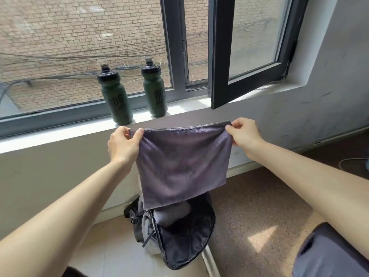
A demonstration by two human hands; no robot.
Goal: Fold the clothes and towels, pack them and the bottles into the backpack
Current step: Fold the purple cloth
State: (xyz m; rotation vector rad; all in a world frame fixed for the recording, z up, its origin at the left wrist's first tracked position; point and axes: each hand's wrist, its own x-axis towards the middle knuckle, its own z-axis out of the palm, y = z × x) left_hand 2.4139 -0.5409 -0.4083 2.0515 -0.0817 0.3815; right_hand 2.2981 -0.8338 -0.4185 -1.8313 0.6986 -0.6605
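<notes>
A grey towel (182, 164) hangs doubled over in the air in front of me. My left hand (122, 144) pinches its upper left corner and my right hand (244, 133) pinches its upper right corner, so the top edge is stretched level. Directly below stands the black backpack (185, 236) on the floor, unzipped and gaping, with pale grey fabric (173, 214) inside; the towel's lower edge hides part of the opening. Two dark green bottles, one on the left (116, 100) and one on the right (154, 92), stand upright on the window sill (65, 132) behind.
An open window sash (247, 56) juts inward above the sill at the right. The floor is pale tile at the left and brown speckled at the right (259, 206). A dark grey cloth (327, 254) lies at the lower right. A white pipe (209, 260) runs beneath the backpack.
</notes>
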